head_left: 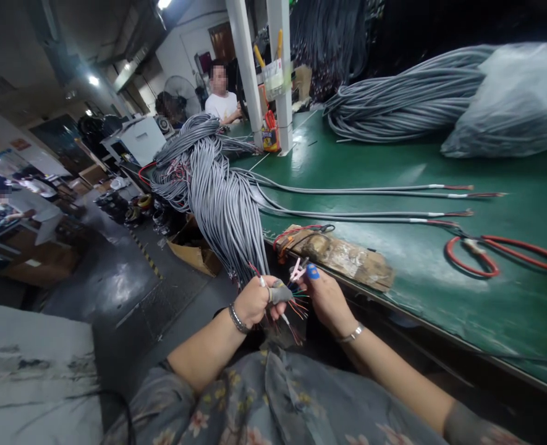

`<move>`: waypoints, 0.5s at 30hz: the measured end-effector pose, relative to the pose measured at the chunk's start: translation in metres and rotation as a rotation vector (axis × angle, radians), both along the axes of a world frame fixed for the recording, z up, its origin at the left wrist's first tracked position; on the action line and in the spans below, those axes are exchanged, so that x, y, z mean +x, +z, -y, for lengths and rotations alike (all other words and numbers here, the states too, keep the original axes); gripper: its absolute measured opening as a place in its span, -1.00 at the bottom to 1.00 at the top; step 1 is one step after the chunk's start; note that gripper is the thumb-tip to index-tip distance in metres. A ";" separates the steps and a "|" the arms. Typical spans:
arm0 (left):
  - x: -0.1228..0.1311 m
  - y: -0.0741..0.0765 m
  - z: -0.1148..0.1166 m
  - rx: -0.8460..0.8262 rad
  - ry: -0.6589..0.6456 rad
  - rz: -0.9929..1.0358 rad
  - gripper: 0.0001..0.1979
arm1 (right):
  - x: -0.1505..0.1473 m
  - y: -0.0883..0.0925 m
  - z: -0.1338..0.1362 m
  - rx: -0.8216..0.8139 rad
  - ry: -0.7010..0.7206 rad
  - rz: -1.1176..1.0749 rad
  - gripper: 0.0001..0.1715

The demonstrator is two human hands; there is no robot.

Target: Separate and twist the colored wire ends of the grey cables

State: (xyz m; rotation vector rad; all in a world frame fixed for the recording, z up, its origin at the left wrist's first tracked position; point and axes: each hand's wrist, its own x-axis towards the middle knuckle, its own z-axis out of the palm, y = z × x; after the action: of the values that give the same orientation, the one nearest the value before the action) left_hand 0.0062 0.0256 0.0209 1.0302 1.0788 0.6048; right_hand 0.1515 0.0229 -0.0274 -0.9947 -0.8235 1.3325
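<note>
My left hand, with grey wrapping on a finger, is closed around the stripped end of a grey cable. Thin coloured wires fan out from it toward the right. Another cable end with a white sleeve hangs below the fingers. My right hand, with blue tape on its thumb, pinches a small pale pink clip-like tool just above the wires. Its exact kind is not clear. Beyond both hands, a thick bundle of grey cables drapes over the table's edge.
On the green table lie several stripped cable ends, a worn wooden board and red-handled scissors. Farther back are coiled cables and a plastic bag. A person sits beyond the white posts. An open carton stands below.
</note>
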 end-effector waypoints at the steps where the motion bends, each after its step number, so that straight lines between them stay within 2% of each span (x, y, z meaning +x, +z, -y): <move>1: 0.001 -0.001 -0.001 -0.009 -0.004 0.003 -0.67 | -0.001 0.001 0.000 0.010 -0.029 0.016 -0.36; 8: 0.004 -0.005 -0.005 -0.018 -0.006 -0.012 -0.59 | -0.007 -0.005 -0.008 -0.165 0.118 -0.410 -0.35; 15: 0.005 -0.006 -0.002 0.003 -0.006 -0.056 -0.63 | -0.010 -0.006 -0.010 -0.168 0.078 -0.479 -0.48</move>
State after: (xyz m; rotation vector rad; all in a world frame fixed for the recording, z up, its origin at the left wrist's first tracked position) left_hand 0.0115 0.0272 0.0148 1.0579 1.1244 0.5760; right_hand 0.1412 0.0328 -0.0337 -0.7276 -0.3938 1.6423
